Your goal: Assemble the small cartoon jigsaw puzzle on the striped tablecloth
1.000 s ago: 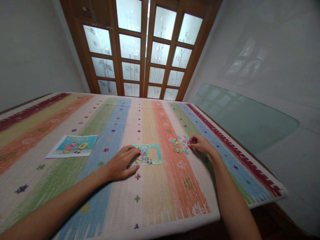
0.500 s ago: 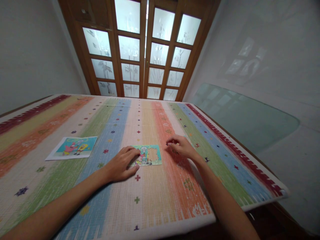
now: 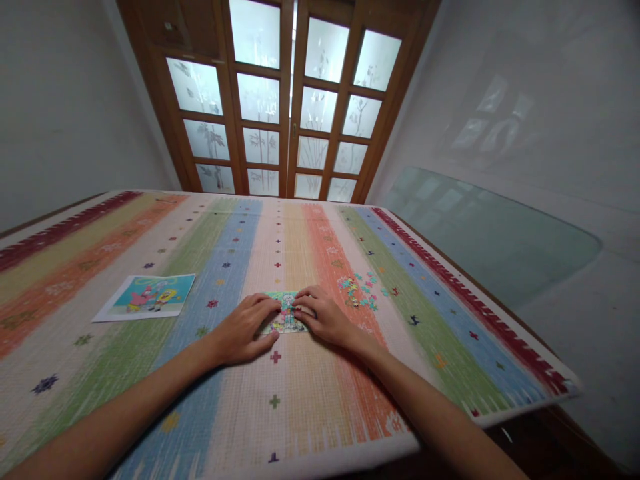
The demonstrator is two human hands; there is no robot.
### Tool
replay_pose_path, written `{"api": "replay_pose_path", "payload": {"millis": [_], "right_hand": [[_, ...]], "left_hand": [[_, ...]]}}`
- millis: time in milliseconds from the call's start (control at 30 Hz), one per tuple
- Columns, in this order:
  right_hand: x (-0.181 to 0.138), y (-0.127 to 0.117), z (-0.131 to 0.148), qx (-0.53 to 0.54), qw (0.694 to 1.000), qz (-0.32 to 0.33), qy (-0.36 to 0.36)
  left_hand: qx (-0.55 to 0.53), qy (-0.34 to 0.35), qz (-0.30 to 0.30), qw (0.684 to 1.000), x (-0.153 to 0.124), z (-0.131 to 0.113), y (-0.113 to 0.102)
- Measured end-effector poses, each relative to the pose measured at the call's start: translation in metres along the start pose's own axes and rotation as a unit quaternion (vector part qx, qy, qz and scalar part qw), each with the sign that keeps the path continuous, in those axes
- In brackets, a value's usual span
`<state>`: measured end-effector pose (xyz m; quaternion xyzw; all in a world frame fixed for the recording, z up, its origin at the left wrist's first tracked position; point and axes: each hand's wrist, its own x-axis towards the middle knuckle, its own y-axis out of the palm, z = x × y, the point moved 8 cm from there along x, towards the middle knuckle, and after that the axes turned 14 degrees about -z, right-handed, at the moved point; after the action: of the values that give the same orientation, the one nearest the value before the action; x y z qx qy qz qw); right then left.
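A small cartoon jigsaw puzzle [image 3: 287, 323] in a flat tray lies on the striped tablecloth in front of me. My left hand [image 3: 249, 330] rests on the left side of the puzzle, thumb spread away from the other fingers along the near edge. Over its right part is my right hand [image 3: 320, 315], fingertips pinched together at the middle of the picture. Whatever those fingertips hold is too small and covered to make out. The right hand hides much of the tray's right side. Loose puzzle pieces [image 3: 361, 291], mostly teal, are scattered just beyond my right hand.
A printed cartoon picture [image 3: 157, 295] on white paper lies to the left. The striped tablecloth [image 3: 305, 400] covers the table, whose near edge is close to my forearms. Wooden doors with frosted panes [image 3: 258, 97] stand behind; a glass panel [image 3: 480, 227] leans on the right wall.
My right hand has moved left from the loose pieces onto the right part of the puzzle, uncovering the scattered pieces. My left hand has stayed in place.
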<state>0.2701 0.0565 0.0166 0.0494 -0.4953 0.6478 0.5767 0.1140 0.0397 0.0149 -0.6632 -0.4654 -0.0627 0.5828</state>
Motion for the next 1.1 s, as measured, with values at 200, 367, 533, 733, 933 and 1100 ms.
{"api": "replay_pose_path", "payload": {"millis": [200, 367, 533, 733, 933, 1100], "right_hand": [[-0.003, -0.01, 0.005, -0.069, 0.997, 0.009, -0.046], [-0.01, -0.009, 0.014, -0.077, 0.993, 0.02, -0.084], [-0.012, -0.004, 0.023, -0.093, 0.989, 0.018, -0.113], [-0.013, 0.003, 0.035, -0.098, 0.983, 0.038, -0.149], [-0.017, 0.006, 0.037, -0.107, 0.983, 0.044, -0.144], [-0.018, 0.009, 0.04, -0.111, 0.98, 0.058, -0.155]], "left_hand": [[-0.005, -0.006, 0.002, 1.0, -0.001, 0.001, 0.001], [-0.008, -0.004, -0.002, 1.0, -0.001, 0.0, 0.0], [-0.01, -0.01, 0.0, 1.0, -0.001, 0.0, 0.0], [-0.012, -0.008, 0.003, 1.0, -0.001, -0.001, 0.0], [-0.009, -0.004, -0.004, 1.0, 0.0, -0.003, -0.002], [-0.009, -0.007, -0.003, 1.0, 0.0, -0.002, -0.001]]}}
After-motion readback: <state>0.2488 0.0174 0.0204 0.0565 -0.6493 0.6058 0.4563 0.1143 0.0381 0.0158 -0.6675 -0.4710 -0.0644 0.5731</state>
